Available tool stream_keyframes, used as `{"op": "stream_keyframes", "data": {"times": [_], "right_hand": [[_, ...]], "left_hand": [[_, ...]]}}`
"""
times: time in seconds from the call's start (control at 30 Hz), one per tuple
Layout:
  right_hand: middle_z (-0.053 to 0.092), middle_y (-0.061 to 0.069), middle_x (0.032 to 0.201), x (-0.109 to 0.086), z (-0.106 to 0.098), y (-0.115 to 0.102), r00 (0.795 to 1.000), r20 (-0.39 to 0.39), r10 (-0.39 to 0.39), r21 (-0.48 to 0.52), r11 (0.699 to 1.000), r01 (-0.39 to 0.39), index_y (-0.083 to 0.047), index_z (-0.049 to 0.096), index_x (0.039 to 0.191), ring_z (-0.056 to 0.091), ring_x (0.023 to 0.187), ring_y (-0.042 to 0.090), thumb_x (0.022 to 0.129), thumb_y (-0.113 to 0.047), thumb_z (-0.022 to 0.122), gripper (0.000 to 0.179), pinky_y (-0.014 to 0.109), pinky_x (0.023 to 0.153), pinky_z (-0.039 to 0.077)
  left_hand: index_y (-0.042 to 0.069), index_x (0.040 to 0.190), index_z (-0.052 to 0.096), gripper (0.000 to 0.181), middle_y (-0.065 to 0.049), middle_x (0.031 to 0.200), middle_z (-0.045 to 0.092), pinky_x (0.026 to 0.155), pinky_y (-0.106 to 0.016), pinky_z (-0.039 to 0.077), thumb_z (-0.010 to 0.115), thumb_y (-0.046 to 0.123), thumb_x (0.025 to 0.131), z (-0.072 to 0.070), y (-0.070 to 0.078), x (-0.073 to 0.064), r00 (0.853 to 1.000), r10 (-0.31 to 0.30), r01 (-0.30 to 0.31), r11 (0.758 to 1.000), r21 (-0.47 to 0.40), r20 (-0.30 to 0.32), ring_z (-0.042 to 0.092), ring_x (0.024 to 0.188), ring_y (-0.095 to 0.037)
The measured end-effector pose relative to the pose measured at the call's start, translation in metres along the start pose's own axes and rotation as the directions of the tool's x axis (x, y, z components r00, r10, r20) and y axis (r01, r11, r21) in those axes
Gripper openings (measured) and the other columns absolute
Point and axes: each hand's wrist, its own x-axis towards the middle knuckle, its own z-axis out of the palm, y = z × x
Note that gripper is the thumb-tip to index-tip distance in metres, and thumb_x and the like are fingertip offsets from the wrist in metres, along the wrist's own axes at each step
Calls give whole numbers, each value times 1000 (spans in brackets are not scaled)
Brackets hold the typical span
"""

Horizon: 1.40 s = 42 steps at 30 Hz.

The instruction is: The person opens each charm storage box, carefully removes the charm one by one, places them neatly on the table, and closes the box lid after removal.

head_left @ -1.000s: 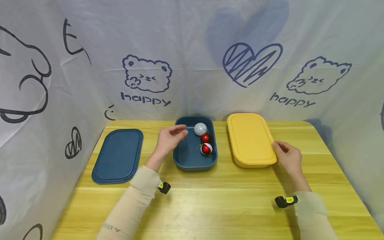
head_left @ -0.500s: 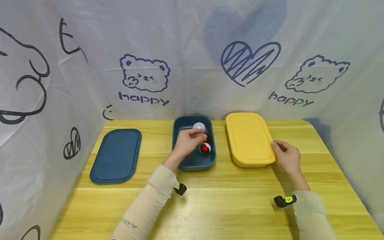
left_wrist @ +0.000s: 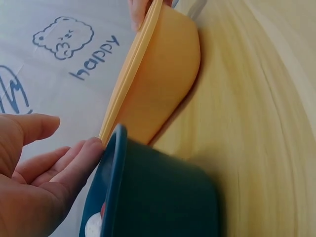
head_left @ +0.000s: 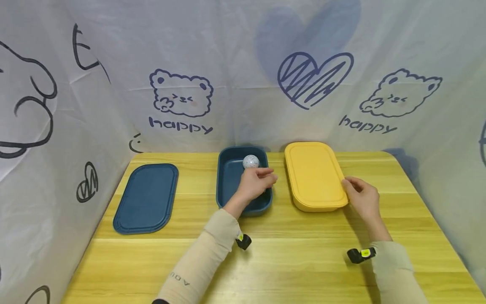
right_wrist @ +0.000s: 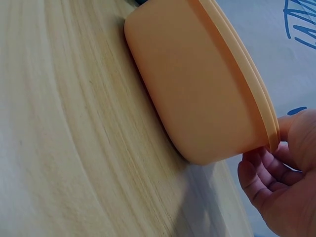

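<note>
My left hand (head_left: 255,185) hovers over the right side of a dark blue box (head_left: 227,181), thumb and fingers apart with nothing between them. In the left wrist view its fingertips are right at the box rim. Inside the box a speckled white ball (head_left: 250,161) shows behind the hand; the red balls are hidden under it in the head view. To the right stands a yellow box (right_wrist: 182,79) with its yellow lid (head_left: 316,173) on. My right hand (head_left: 363,198) pinches the lid's near right corner, thumb above and fingers under the rim.
A flat dark blue lid (head_left: 146,198) lies on the wooden table (head_left: 296,261) at the left. Behind the boxes hangs a white cloth (head_left: 243,114) printed with bears and hearts, close to the table's back edge.
My left hand has moved right, from the blue box's left rim across it to its right side, over the red balls. My right hand has stayed at the yellow lid's corner.
</note>
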Motion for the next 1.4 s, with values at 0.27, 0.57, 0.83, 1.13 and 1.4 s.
{"op": "stream_keyframes", "data": {"times": [0.27,0.57,0.83,1.13,1.4], "right_hand": [[72,27,122,-1,-1,-1,1000,-6,14,-5,1000,-14,2,69,136,52,79,-19,106,-41,62,52,5,69,46],[72,27,121,-1,0,-2,1000,-2,15,-1,1000,-15,2,69,136,52,79,-18,106,-40,62,52,4,69,46],[71,27,123,2,-1,-2,1000,1,17,-2,1000,-17,2,68,137,51,80,-18,106,-40,61,53,4,71,45],[72,27,125,1,-1,-2,1000,12,23,-7,1000,-23,1,68,139,51,81,-18,107,-44,60,56,5,71,45],[71,26,132,0,-2,2,999,31,35,2,999,-35,1,67,140,50,84,-22,107,-45,58,57,3,74,45]], "left_hand": [[1,138,69,42,-17,123,77,89,-35,63,70,20,101,23,6,4,999,21,-24,997,75,34,76,111,-31],[-2,139,67,47,-16,119,79,89,-30,61,76,17,97,43,9,8,1000,-4,5,994,109,-8,74,116,-28],[0,141,66,50,-12,116,80,83,-21,58,77,18,96,54,5,11,1000,-21,21,984,179,-4,76,108,-20],[1,139,68,47,-12,116,79,79,-22,58,78,18,95,62,7,8,999,-44,49,977,208,-28,75,103,-19],[4,131,74,37,-10,108,79,69,-17,52,76,16,96,70,8,9,997,-62,73,963,260,-52,69,87,-12]]}}
